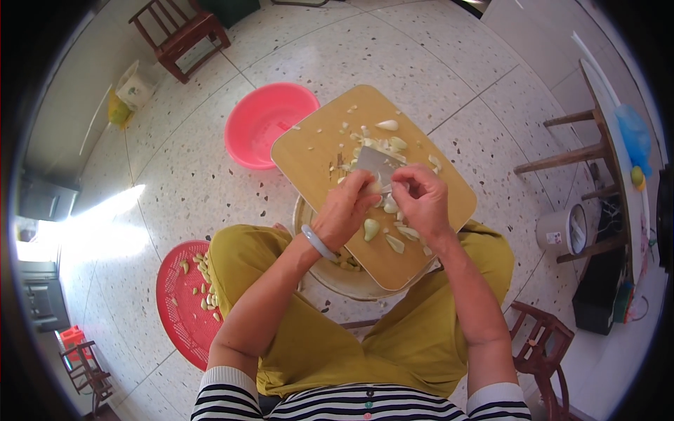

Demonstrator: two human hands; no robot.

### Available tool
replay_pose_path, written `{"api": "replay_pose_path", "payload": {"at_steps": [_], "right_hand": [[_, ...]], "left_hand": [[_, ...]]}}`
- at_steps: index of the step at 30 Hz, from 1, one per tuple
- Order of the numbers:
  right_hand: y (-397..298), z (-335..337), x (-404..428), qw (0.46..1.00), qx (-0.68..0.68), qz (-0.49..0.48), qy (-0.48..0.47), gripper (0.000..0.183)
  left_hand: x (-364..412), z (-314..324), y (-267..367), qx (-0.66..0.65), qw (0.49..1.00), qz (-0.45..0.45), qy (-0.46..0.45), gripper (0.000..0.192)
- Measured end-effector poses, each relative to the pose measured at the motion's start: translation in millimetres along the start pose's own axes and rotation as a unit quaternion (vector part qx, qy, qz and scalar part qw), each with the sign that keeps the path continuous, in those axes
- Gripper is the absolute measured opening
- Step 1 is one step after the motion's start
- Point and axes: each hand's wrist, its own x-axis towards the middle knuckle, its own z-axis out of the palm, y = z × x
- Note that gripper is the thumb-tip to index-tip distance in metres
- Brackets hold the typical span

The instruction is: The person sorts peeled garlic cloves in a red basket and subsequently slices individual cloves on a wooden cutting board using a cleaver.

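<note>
My left hand (pixel 345 202), with a pale bangle at its wrist, pinches a garlic clove (pixel 374 186) above a tan cutting board (pixel 310 137). Close beside it, my right hand (pixel 421 196) has its thumb and fingertips together at a thin bit of peel. The metal blade of a cleaver (pixel 375 160) lies on the board under my fingers; its handle is hidden. Peeled cloves, such as a clove (pixel 371 229) near my left hand, and scraps of skin are scattered around both hands. The board rests across a round basin (pixel 337 281) holding more pieces.
A pink plastic basin (pixel 263 126) stands on the floor beyond the board's left side. A red perforated tray (pixel 176 316) with cloves sits by my left knee. Wooden chairs (pixel 184 39) (pixel 542 337), a bin (pixel 553 231) and a table (pixel 613 158) stand around.
</note>
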Motion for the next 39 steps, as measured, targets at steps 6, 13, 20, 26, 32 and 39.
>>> {"api": "replay_pose_path", "payload": {"at_steps": [6,13,20,26,32,39], "right_hand": [[-12,-8,1,0.997,-0.047,0.059,-0.021,0.021],[-19,-40,-15,0.95,-0.281,0.06,-0.118,0.034],[-18,-34,-17,0.911,-0.373,0.039,-0.171,0.034],[-15,-33,-20,0.936,-0.322,0.022,-0.143,0.031],[-30,-34,-18,0.971,-0.23,0.035,-0.057,0.034],[-31,-22,-24,0.971,-0.229,-0.064,-0.015,0.039]], "left_hand": [[2,-5,1,-0.181,0.978,-0.105,-0.024,0.027],[8,-13,0,-0.328,0.925,-0.191,0.004,0.022],[11,-16,-1,-0.353,0.915,-0.196,0.011,0.028],[9,-18,3,-0.357,0.915,-0.172,0.073,0.03],[7,-22,-10,-0.344,0.922,-0.159,0.074,0.022],[8,-16,-7,-0.323,0.931,-0.166,0.038,0.02]]}}
